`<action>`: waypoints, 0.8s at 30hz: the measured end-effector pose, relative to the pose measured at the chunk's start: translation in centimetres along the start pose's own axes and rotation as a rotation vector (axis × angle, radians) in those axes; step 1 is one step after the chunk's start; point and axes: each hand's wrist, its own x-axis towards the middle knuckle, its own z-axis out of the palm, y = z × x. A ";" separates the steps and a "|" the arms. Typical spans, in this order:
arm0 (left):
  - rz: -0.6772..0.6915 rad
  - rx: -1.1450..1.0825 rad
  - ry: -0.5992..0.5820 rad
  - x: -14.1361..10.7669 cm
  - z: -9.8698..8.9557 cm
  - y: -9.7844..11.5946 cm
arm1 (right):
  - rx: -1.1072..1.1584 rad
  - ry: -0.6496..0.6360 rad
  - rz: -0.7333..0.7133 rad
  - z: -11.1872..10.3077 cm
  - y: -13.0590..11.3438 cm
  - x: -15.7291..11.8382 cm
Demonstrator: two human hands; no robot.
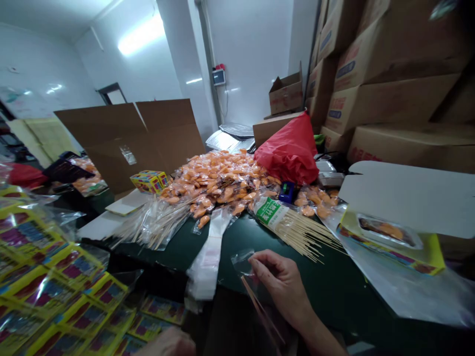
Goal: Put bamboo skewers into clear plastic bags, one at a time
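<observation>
Two hands in the head view. Right hand (282, 287) sits low, right of centre, fingers (261, 259) pinched together on the top edge of a clear plastic bag (242, 262), which hangs over the table edge. Thin wooden skewers (260, 311) run down through the bag, tilted, lower ends in shadow. Left hand (163, 343) is cropped by the bottom edge, near the yellow printed packets (70, 269); cannot tell if its fingers are apart or together.

Packets are piled at lower left, each in clear film. Dark green table (230, 252) carries the rest. Centre: big heap of orange pieces in clear bags (218, 183), against a red plastic bag (289, 151). More bagged orange pieces lie behind a brown carton (126, 141), flaps up, at left. Small printed box (149, 181) leans at the carton's foot. Loose skewers in a clear bag (152, 222) lie left of centre; a labelled skewer bundle (293, 227) lies right of centre. Strip of white-backed film (208, 262) drapes over the table edge. Right side: yellow card tray (389, 242) holding a sealed orange item, under a white card flap (408, 198). Stacked brown cartons (389, 84) fill the upper right, contents hidden.
</observation>
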 end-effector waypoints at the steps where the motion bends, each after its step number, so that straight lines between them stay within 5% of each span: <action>1: 0.055 -0.004 0.023 -0.3 0.3 1.2 | -0.005 0.007 -0.009 0.4 0.0 0.0; 5: 0.267 0.039 0.525 2.6 -1.5 6.6 | -0.059 0.038 -0.106 1.3 -0.3 -0.3; 7: 0.393 0.123 0.675 5.0 -2.7 8.0 | -0.087 0.037 -0.173 1.3 -0.5 -0.6; 11: 0.493 0.227 0.660 8.4 -3.0 8.2 | -0.130 0.037 -0.284 0.8 -0.7 -1.1; 18: 0.490 0.259 0.554 9.1 -1.7 8.4 | -0.215 -0.010 -0.337 0.5 -0.4 -1.3; 21: 0.410 0.333 0.644 9.4 -2.2 7.7 | -0.223 -0.015 -0.324 0.9 -0.3 -1.3; 24: 0.197 0.290 0.842 8.5 -3.6 4.8 | -0.217 0.022 -0.280 0.8 -0.2 -1.3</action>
